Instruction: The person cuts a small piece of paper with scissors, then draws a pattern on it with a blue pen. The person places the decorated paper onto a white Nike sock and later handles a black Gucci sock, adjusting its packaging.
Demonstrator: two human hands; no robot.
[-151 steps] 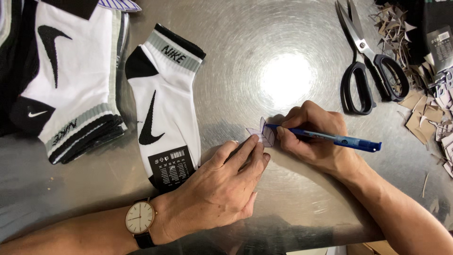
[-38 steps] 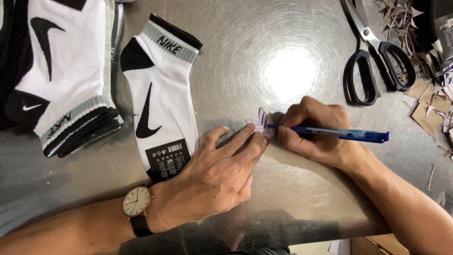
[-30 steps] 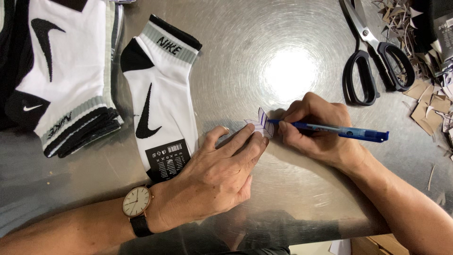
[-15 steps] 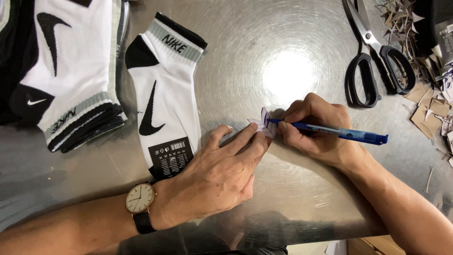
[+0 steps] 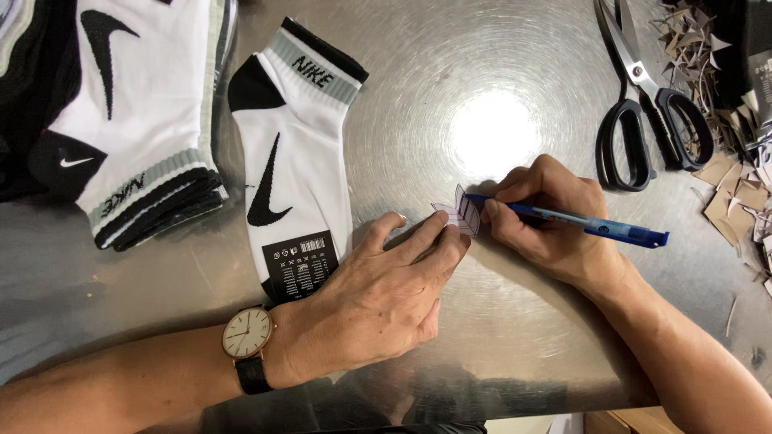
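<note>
Working on a brushed metal table (image 5: 418, 72) with a hard light glare at centre frame, so I keep my head angled to see the pen tip instead of the reflection. Upper left: a stack of folded white socks (image 5: 121, 120) with black and grey trim; right beside it, left of centre, a single white sock (image 5: 293, 161) lies flat with a black card label at its lower end. Upper right: black-handled scissors (image 5: 643, 112), blades closed as far as I can tell, with brown card scraps (image 5: 732, 193) along the right edge. None of that is in my way. My left hand (image 5: 378, 305), watch (image 5: 245, 333) on the wrist, lies palm down at lower centre, fingers together and extended, tips pressing the small pale paper tag (image 5: 460, 215) onto the table. My right hand (image 5: 555, 217), just right of centre, has its fingers clamped on a blue pen (image 5: 579, 223), tip touching the tag's right side. The tag sits between both hands, one edge lifting slightly. To do this well: left fingertips close to the writing spot so the tag can't skid or curl, right wrist planted on the table, short light strokes, pressure low because the metal underneath gives no cushion.
</note>
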